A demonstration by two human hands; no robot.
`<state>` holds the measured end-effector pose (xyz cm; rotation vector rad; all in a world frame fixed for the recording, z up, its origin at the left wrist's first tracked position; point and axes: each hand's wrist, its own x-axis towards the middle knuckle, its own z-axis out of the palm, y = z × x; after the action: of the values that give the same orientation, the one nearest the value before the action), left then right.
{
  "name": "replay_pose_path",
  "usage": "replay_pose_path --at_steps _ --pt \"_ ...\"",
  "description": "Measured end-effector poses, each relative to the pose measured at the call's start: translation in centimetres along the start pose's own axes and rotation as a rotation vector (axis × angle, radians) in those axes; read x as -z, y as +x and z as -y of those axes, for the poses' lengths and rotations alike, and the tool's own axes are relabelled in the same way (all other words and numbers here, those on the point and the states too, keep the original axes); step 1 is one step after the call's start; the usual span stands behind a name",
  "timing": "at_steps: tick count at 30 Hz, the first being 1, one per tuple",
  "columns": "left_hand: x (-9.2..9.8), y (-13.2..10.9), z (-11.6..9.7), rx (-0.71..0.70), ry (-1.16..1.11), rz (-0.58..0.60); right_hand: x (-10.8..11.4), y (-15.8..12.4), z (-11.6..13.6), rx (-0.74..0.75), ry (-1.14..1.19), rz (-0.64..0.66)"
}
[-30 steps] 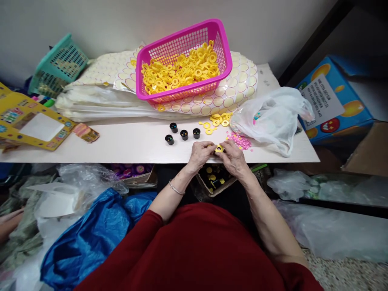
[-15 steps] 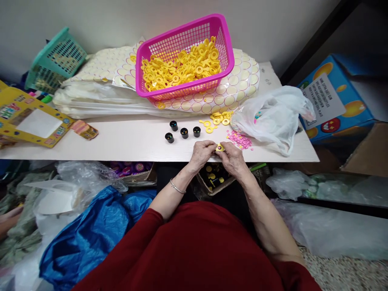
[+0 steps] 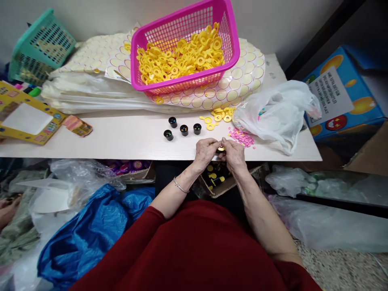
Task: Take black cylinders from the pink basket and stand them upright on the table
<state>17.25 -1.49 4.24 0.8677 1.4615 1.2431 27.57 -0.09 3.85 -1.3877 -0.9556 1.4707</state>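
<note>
My left hand (image 3: 207, 153) and my right hand (image 3: 234, 155) meet at the front edge of the white table, fingers pinched together. Between them is a small yellow plastic ring piece (image 3: 221, 148), with something dark under it; the fingers cover most of it. Small pink pieces (image 3: 243, 138) lie in a loose pile just beyond my right hand. More yellow ring pieces (image 3: 218, 115) with tabs are heaped behind the hands. To the left of these stand several small black cups (image 3: 184, 129) with tiny coloured bits inside.
A pink basket (image 3: 235, 44) full of yellow rings rests on printed plastic sheeting (image 3: 251, 76). At right are a white plastic bag (image 3: 274, 117) and a blue carton (image 3: 360, 87). Below the table, a box (image 3: 222, 190) holds black and yellow parts. Another person's hand (image 3: 9, 210) shows far left.
My fingers have closed further over the yellow ring piece, and a dark part now shows beneath it. The view has shifted slightly; the cups and piles stay where they were.
</note>
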Motion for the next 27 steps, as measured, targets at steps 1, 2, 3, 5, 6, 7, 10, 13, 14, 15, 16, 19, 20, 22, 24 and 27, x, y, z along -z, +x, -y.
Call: replay_pose_path --at_steps 1,2,3,5,6,7,10,13,14,15,16,19,20,22,24,27 --pt "-0.1 0.1 0.2 0.012 -0.020 0.002 0.1 0.1 0.0 -0.019 0.017 0.010" --pt "-0.2 0.2 0.4 0.029 -0.037 0.004 0.2 0.2 -0.1 -0.034 0.032 0.018" --pt "-0.3 0.3 0.6 0.046 -0.050 0.004 0.3 0.3 -0.1 -0.044 0.042 0.026" --pt "-0.4 0.7 0.8 0.066 -0.063 0.008 0.3 0.4 -0.2 -0.047 0.048 0.034" --pt "-0.3 0.9 0.8 0.069 -0.061 0.010 0.3 0.5 -0.3 -0.037 0.042 0.030" --pt "-0.3 1.1 0.8 0.068 -0.053 0.011 0.2 0.5 -0.4 -0.025 0.033 0.018" --pt "0.0 1.1 0.8 0.048 -0.008 0.014 -0.2 0.3 -0.7 -0.014 0.033 -0.030" --pt "0.2 0.6 1.0 0.005 -0.029 -0.014 -0.6 0.2 -0.9 -0.017 0.115 -0.032" --pt "0.2 0.3 1.1 -0.006 -0.064 -0.026 -0.8 0.2 -0.9 -0.003 0.151 -0.030" --pt "0.3 0.0 1.2 -0.017 -0.101 -0.035 -0.9 0.1 -1.0 0.019 0.189 -0.032" --pt "0.3 -0.3 1.3 -0.030 -0.136 -0.034 -0.9 0.0 -1.0 0.042 0.227 -0.037" --pt "0.5 -1.6 1.4 -0.149 -0.149 0.016 -0.7 -1.2 -1.3 0.073 0.338 -0.032" --pt "0.6 -2.0 1.5 -0.203 -0.111 0.038 -0.5 -1.8 -1.4 0.066 0.365 -0.012" --pt "1.0 -2.8 1.6 -0.304 0.002 0.089 0.2 -3.2 -1.4 0.040 0.404 0.037" --pt "1.6 -3.4 1.7 -0.371 0.105 0.145 1.2 -4.6 -1.3 -0.010 0.431 0.094" --pt "2.5 -4.1 1.8 -0.434 0.144 0.233 2.7 -6.2 -0.8 -0.153 0.446 0.242"
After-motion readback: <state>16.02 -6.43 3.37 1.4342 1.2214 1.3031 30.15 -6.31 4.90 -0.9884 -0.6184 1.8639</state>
